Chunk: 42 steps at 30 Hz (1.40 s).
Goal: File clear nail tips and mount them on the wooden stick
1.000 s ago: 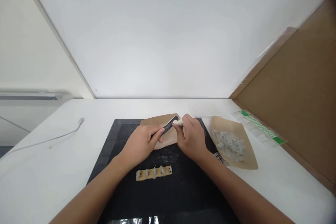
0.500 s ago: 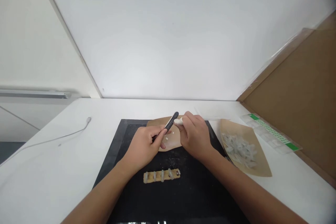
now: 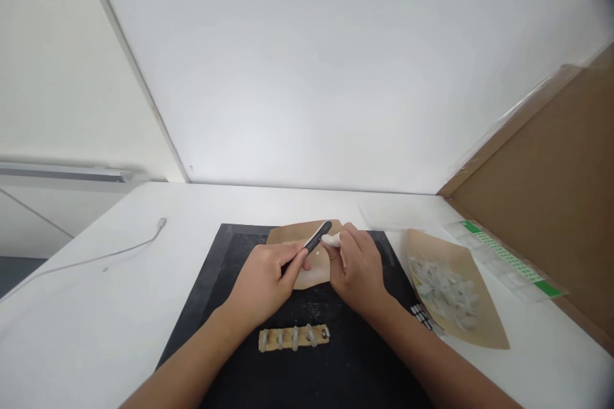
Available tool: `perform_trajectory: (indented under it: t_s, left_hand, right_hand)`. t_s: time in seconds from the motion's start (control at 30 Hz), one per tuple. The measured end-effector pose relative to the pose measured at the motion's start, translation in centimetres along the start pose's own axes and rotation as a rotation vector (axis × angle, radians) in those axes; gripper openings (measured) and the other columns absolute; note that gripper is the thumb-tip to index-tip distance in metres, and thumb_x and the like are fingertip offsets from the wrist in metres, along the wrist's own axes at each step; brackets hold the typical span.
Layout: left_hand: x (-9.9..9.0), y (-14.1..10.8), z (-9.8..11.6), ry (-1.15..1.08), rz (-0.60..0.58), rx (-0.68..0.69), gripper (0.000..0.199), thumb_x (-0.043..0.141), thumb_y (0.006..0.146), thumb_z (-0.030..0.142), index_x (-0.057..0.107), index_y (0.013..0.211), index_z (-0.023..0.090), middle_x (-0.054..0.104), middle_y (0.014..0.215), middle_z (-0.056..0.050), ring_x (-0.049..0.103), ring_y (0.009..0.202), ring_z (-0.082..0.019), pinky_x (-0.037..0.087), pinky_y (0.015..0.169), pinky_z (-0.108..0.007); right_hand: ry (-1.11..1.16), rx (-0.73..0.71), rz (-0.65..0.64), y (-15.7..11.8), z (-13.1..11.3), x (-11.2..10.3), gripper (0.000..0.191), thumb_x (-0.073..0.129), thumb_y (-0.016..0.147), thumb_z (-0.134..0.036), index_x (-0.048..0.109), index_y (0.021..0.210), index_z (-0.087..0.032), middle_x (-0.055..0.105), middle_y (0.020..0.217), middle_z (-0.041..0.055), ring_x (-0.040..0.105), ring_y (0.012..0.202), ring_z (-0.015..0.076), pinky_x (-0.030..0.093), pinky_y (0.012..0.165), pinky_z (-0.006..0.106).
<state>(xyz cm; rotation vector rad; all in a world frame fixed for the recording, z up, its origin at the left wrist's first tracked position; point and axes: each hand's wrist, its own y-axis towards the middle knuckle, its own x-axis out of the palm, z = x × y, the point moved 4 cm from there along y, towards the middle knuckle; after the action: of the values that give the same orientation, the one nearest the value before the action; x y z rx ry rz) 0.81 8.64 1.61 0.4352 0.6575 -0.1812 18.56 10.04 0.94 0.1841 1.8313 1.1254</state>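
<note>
My left hand [image 3: 266, 275] is closed on a slim black strip [image 3: 318, 236] with a rounded end and a pale edge, which slants up to the right. My right hand [image 3: 361, 268] is pinched close to its far end. A white piece or finger covering [image 3: 332, 240] shows at the right fingertips; anything smaller held there is hidden. Both hands are above a tan paper sheet [image 3: 311, 279] bearing small white bits. Nearer me, a narrow tan strip [image 3: 288, 339] with several greyish pieces across it lies on the black mat [image 3: 268, 377].
To the right, another tan paper [image 3: 489, 326] carries a pile of translucent pieces [image 3: 446, 294]. Small silvery pieces [image 3: 422, 317] lie by the right forearm. A clear case with a green label [image 3: 513, 262] sits by the cardboard wall [image 3: 551, 204]. A white cable [image 3: 129, 245] crosses the left side.
The whole scene sits slightly lower in view. Both hands keep their hold with little movement between them. Silvery pieces by the right forearm now show more.
</note>
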Motion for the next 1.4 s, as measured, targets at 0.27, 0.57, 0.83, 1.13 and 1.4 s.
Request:
perform_trajectory:
  t_s: [0.27,0.57,0.83,1.13,1.4]
  left_hand:
    - [1.0,-0.2,-1.0,0.013,0.007,0.025,0.039,0.046,0.107,0.032,0.071,0.079,0.020,0.073,0.074,0.000,0.063,0.063,-0.014,0.041,0.065,-0.025]
    - [0.5,-0.2,-0.2,0.050,-0.063,0.052,0.029,0.048,0.105,0.025,0.070,0.086,0.022,0.074,0.085,0.000,0.068,0.081,-0.018,0.045,0.076,-0.026]
    - [0.5,-0.2,-0.2,-0.047,-0.155,-0.092,0.035,0.046,0.106,0.034,0.073,0.088,0.020,0.070,0.069,0.003,0.063,0.054,-0.013,0.044,0.063,-0.023]
    - [1.1,-0.3,-1.0,-0.036,-0.105,-0.137,0.038,0.048,0.105,0.038,0.078,0.088,0.022,0.073,0.064,0.002,0.064,0.050,-0.014,0.045,0.059,-0.024]
    - [0.7,-0.3,-0.3,0.012,-0.036,-0.074,0.038,0.049,0.104,0.034,0.079,0.085,0.023,0.078,0.080,0.000,0.068,0.058,-0.015,0.047,0.059,-0.023]
  right_hand:
    - [-0.031,-0.043,0.011,-0.7,0.1,0.2,0.018,0.054,0.100,-0.015,0.051,0.085,-0.023,0.054,0.075,0.0025,0.050,0.074,0.0221,0.036,0.072,0.036]
    - [-0.033,-0.070,0.006,-0.7,0.3,0.0,0.024,0.053,0.101,-0.015,0.046,0.080,-0.024,0.049,0.071,0.0008,0.044,0.070,0.0214,0.035,0.071,0.036]
    - [-0.020,-0.040,-0.019,-0.8,0.4,0.0,0.025,0.051,0.102,-0.017,0.042,0.080,-0.024,0.049,0.074,0.0015,0.043,0.070,0.0212,0.035,0.070,0.036]
    - [0.017,-0.060,-0.034,-1.3,0.4,0.3,0.022,0.051,0.102,-0.015,0.044,0.082,-0.023,0.051,0.075,0.0018,0.047,0.073,0.0215,0.035,0.072,0.036]
    - [-0.056,-0.036,-0.017,-0.4,0.3,0.1,0.021,0.049,0.101,-0.013,0.046,0.082,-0.023,0.052,0.076,0.0024,0.046,0.072,0.0217,0.033,0.070,0.036]
